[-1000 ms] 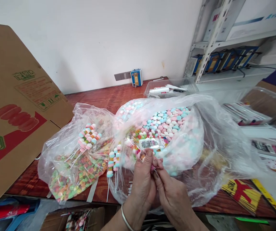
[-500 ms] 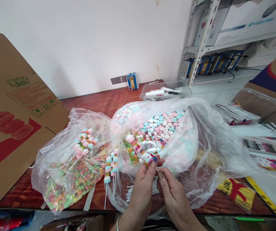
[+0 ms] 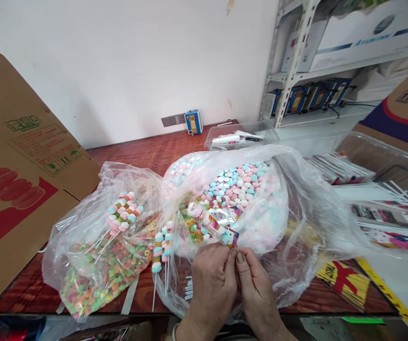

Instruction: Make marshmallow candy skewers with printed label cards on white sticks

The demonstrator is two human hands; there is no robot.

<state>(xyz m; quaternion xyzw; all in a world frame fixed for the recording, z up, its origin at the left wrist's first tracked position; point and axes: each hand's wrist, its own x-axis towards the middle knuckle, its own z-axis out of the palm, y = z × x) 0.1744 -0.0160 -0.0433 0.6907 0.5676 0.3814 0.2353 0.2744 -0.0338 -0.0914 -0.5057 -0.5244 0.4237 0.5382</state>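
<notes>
Pastel candy skewer [image 3: 213, 221], both hands [image 3: 232, 282] pinching

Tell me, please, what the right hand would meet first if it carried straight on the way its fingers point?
Probably the wrapped candy skewer pinched between the right hand and left hand, then the big clear bag of marshmallow candies just behind; depth is hard to judge.

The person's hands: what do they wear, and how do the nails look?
Both hands are bare, with no gloves and no sleeves in view. The left hand has a thin metal bangle at the wrist. The right hand shows no ring. Thumbnails are short, darkly tinted.
</notes>
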